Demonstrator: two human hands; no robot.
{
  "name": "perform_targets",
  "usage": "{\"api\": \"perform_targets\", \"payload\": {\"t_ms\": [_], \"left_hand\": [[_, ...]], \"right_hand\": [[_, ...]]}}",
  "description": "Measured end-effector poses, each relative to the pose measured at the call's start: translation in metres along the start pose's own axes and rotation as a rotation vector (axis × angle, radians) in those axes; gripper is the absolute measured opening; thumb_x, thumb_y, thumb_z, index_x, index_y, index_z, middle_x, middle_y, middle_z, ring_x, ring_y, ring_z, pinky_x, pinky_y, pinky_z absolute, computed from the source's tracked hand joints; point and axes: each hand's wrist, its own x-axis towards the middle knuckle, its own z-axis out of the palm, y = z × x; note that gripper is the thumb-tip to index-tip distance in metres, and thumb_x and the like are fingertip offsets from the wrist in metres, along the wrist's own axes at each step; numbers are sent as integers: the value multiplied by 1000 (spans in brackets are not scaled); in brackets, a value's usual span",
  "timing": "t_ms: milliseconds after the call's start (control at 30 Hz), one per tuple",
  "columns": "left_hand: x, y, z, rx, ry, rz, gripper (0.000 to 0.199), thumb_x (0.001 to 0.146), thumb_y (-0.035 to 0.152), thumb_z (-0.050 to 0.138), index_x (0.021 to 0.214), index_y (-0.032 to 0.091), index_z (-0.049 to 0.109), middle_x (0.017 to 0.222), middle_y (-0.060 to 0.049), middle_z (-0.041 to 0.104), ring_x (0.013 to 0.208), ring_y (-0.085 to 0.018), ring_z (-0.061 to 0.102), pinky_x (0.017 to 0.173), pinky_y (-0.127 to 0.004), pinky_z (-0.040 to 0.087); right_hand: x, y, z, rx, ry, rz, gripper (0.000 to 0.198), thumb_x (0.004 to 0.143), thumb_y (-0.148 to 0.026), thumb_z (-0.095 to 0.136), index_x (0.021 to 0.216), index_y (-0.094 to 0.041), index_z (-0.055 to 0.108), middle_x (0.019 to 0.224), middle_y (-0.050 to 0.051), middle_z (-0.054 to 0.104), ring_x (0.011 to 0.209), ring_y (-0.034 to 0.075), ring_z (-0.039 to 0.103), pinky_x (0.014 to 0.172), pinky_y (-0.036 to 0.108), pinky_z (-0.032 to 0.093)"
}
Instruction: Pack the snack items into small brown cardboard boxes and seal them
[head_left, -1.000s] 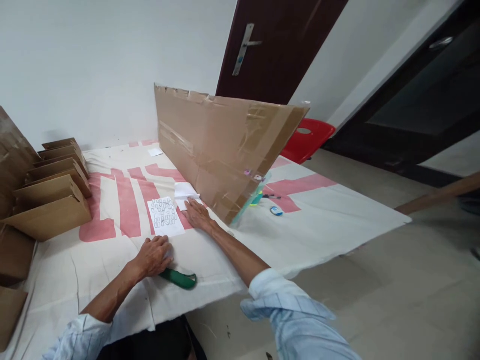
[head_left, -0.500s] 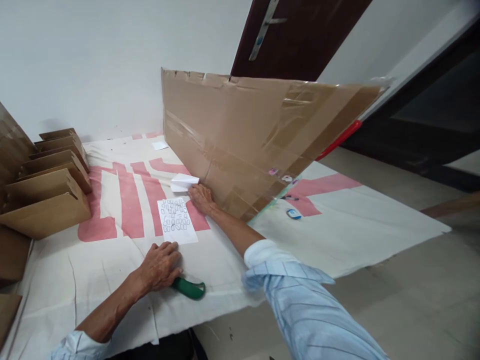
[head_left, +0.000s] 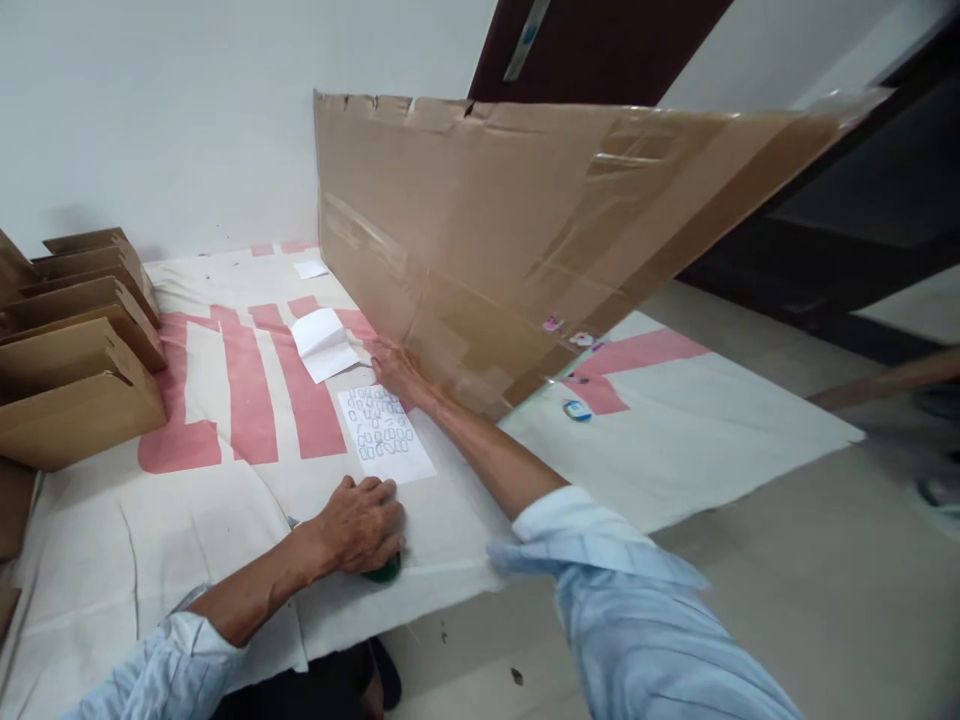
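My left hand (head_left: 364, 525) lies near the table's front edge, fingers curled over a green-handled tool (head_left: 386, 568). Only the rounded end of its handle shows. My right hand (head_left: 397, 372) reaches to the foot of a large upright cardboard panel (head_left: 480, 230). Its blurred fingertips are at the right edge of a creased white sheet (head_left: 324, 343), and their grip is unclear. Between my hands a white paper with rows of small drawn boxes (head_left: 386, 435) lies flat.
Several open cardboard boxes (head_left: 82, 390) stand in a row at the left. A small white paper (head_left: 310, 270) lies by the wall. Right of the panel, a blue-and-white round item (head_left: 577, 410) rests on the tablecloth (head_left: 675, 440). A dark door (head_left: 600, 50) is behind.
The creased sheet has moved left and lies more unfolded. The drawn paper has shifted right. My left hand has slid right over the green handle, covering most of it.
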Motion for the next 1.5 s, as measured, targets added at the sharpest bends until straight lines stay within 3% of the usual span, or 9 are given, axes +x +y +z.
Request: {"api": "perform_targets", "payload": {"t_ms": [233, 533, 633, 733, 833, 1033, 1200, 1333, 1500], "left_hand": [[0, 11, 1, 12, -13, -18, 28, 103, 42, 55, 111, 18, 65, 129, -14, 63, 116, -33, 59, 90, -50, 51], [-1, 21, -4, -39, 26, -26, 22, 100, 35, 56, 110, 19, 67, 126, -15, 68, 116, -35, 64, 94, -54, 51], [-22, 17, -28, -149, 212, -34, 26, 101, 29, 54, 121, 19, 67, 129, -15, 71, 122, -34, 65, 103, -54, 50], [-70, 9, -56, -328, 591, -122, 32, 102, 26, 52, 129, 20, 67, 131, -14, 73, 123, -30, 66, 105, -49, 52], [-135, 9, -62, -443, 885, -299, 28, 101, 24, 52, 120, 20, 72, 117, -11, 77, 105, -24, 71, 92, -41, 58], [-255, 43, 10, -567, 997, -644, 17, 95, 24, 59, 102, 21, 75, 100, -7, 77, 92, -20, 72, 81, -34, 59], [-343, 63, 70, -490, 1206, -1046, 19, 91, 33, 60, 98, 22, 74, 95, -6, 74, 90, -21, 72, 76, -35, 62], [-416, 60, 78, -280, 1382, -1309, 24, 88, 43, 62, 97, 23, 72, 101, -7, 70, 96, -25, 70, 80, -39, 64], [-501, 19, 51, -75, 1515, -1554, 45, 79, 48, 68, 113, 19, 68, 126, -14, 63, 123, -33, 62, 91, -46, 63]], "right_hand": [[-81, 15, -61, 132, 264, -15, 35, 102, -23, 44, 110, -21, 78, 112, 11, 75, 106, 25, 69, 94, 37, 53], [-174, 6, -54, 243, 198, 91, 37, 97, -20, 47, 113, -18, 80, 110, 13, 78, 99, 26, 71, 91, 39, 58], [-194, -13, -57, 289, 282, 86, 35, 99, -22, 46, 109, -19, 79, 106, 12, 77, 95, 25, 72, 86, 38, 59], [-217, -48, -57, 339, 309, 33, 31, 103, -26, 47, 106, -20, 78, 105, 11, 76, 96, 24, 72, 88, 37, 59], [-242, -90, -44, 350, 217, -97, 28, 106, -35, 52, 110, -22, 76, 110, 10, 76, 104, 26, 71, 96, 40, 57], [-283, -132, 16, 251, 81, -247, 38, 104, -54, 53, 117, -24, 73, 113, 13, 76, 103, 32, 69, 83, 45, 57], [-300, -128, 47, 240, 179, -288, 33, 103, -45, 48, 122, -27, 68, 106, 13, 75, 97, 34, 69, 81, 48, 54], [-305, -127, 52, 218, 248, -302, 32, 99, -40, 54, 124, -27, 68, 106, 14, 74, 94, 35, 69, 80, 49, 53], [-304, -135, 51, 160, 294, -298, 29, 100, -39, 55, 120, -24, 69, 102, 13, 73, 92, 33, 67, 80, 45, 53]]}}
